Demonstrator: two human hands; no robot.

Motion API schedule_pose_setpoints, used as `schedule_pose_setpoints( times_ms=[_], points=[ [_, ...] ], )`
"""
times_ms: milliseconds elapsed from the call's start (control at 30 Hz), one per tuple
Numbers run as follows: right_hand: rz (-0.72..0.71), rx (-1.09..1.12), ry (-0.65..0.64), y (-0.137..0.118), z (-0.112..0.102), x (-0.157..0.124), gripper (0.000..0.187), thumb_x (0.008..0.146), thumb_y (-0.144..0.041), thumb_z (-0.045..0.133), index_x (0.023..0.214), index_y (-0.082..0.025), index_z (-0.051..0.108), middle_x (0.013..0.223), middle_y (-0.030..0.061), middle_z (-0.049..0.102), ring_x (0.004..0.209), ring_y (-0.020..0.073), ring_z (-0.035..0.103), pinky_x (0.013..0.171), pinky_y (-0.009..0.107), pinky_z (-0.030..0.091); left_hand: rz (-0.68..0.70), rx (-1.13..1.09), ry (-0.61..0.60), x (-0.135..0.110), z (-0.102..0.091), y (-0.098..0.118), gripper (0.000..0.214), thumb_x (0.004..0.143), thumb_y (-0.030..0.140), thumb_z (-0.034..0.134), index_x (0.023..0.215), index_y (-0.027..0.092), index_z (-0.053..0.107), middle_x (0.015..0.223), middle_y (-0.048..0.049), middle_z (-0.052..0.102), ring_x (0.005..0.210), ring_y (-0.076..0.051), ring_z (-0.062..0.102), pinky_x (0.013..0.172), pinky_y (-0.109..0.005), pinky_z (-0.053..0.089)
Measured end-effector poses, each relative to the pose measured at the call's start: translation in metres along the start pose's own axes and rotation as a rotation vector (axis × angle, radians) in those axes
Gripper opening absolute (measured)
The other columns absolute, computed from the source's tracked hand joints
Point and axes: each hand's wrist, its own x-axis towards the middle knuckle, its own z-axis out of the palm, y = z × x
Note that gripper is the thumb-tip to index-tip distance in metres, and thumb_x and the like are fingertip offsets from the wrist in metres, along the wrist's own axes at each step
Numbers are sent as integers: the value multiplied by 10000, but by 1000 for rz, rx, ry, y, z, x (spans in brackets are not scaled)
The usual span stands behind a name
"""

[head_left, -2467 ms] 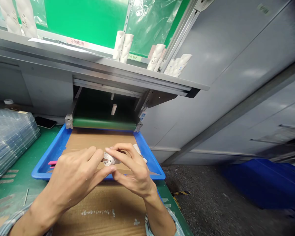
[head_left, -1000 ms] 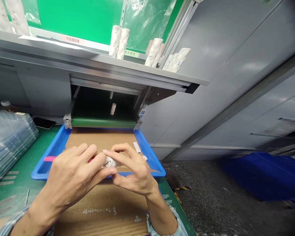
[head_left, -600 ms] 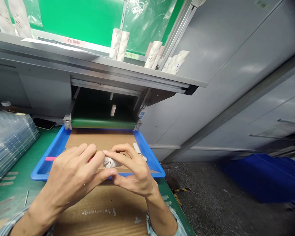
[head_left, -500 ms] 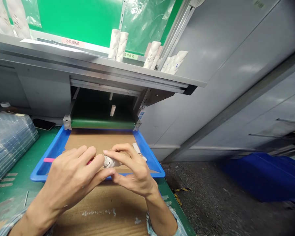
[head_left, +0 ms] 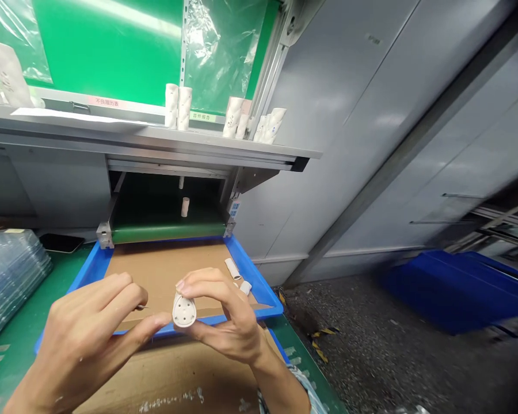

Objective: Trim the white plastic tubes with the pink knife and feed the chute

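My right hand (head_left: 227, 313) pinches a short white cylindrical part (head_left: 184, 311) between thumb and fingers. Its round end faces me and shows several small dark holes. To its left, my left hand (head_left: 92, 330) has curled fingers with the thumb stretched toward the part. A thin pointed tip (head_left: 141, 307) pokes out from under those fingers; the rest of this slim tool is hidden now, though its pink handle showed earlier. Below both hands is a blue tray (head_left: 259, 256) lined with cardboard (head_left: 155, 261). More white tubes (head_left: 232, 268) lie along its right side.
A green conveyor belt (head_left: 168, 232) at the tray's back carries small pale cylinders (head_left: 185, 207). White twisted tubes (head_left: 184, 108) stand on the shelf (head_left: 155, 135) above. Clear plastic trays (head_left: 11, 279) and a phone (head_left: 61, 242) are on the left. A cardboard box (head_left: 176, 368) is in front.
The white part has turned so its holed end faces me. My left hand has drawn away to the left, and the pink handle no longer shows. The view has shifted.
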Motion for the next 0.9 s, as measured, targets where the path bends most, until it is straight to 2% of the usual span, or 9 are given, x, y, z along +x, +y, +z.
schedule_pose_setpoints(
  times_ms=[133, 333, 533, 767, 900],
  points=[
    [-4, 26, -5, -7, 0, 1, 413, 1004, -227, 816, 1384, -213, 655, 1183, 109, 798, 1088, 213, 772, 955, 354, 683, -21, 0, -2, 1, -1, 2, 275, 1145, 351, 574, 903, 224, 545, 742, 50, 511, 605, -121, 465, 648, -294, 327],
    [7, 67, -5, -9, -1, 0, 434, 979, -203, 844, 1373, -201, 665, 1200, 113, 799, 1109, 210, 776, 975, 339, 672, -79, -8, -18, -5, -3, 2, 252, 1141, 326, 572, 910, 224, 580, 743, 51, 532, 602, -116, 480, 649, -289, 341],
    [76, 68, 17, -6, 1, -2, 552, 937, -230, 892, 1424, -239, 632, 1201, 94, 802, 1075, 213, 792, 955, 350, 680, -79, -20, -41, -6, -4, 0, 199, 1111, 244, 602, 913, 223, 611, 738, 44, 561, 599, -123, 493, 639, -300, 350],
    [129, 242, -21, -2, 8, -1, 539, 935, 10, 705, 1410, -224, 606, 1357, 104, 807, 1228, 188, 802, 1047, 319, 674, -32, -75, -53, -2, -7, 2, 191, 1117, 265, 604, 932, 220, 593, 738, 43, 538, 593, -121, 463, 606, -298, 341],
    [177, 313, -40, -3, 10, 1, 485, 940, 16, 656, 1366, -217, 642, 1350, 103, 816, 1251, 186, 797, 1066, 328, 671, -8, -82, -83, 0, -7, 0, 180, 1121, 289, 621, 959, 220, 582, 748, 43, 557, 590, -117, 479, 609, -296, 351]
  ],
)
